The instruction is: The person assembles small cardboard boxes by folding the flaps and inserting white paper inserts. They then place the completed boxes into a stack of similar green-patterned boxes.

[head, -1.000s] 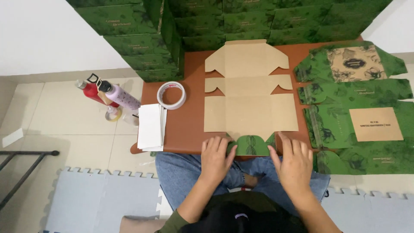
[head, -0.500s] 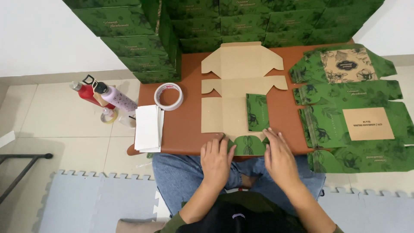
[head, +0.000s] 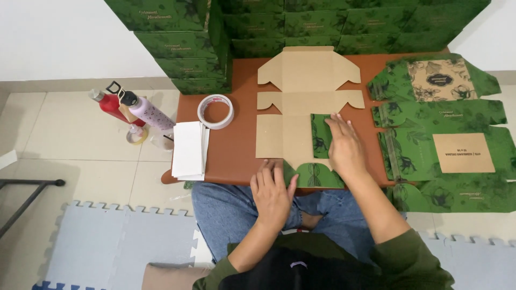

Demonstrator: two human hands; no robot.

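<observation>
Mid-frame: your right hand (head: 344, 144) presses flat, fingers spread, a folded green flap on the cardboard box blank (head: 293, 104); left hand (head: 273, 189), open, steadies its near edge.

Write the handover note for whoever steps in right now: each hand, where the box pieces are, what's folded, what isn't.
Left hand: open, flat on the near edge of the flat cardboard box blank, by the near green flap.
Right hand: open, pressing the right side panel folded inward, green print up.
The blank lies brown side up on the low brown table.
Done: right side panel folded over; near flap turned up.
Left: far flaps and left panel flat and unfolded.
Nearby: stack of flat green blanks to the right, tape roll and white paper stack to the left, finished green boxes behind.
</observation>
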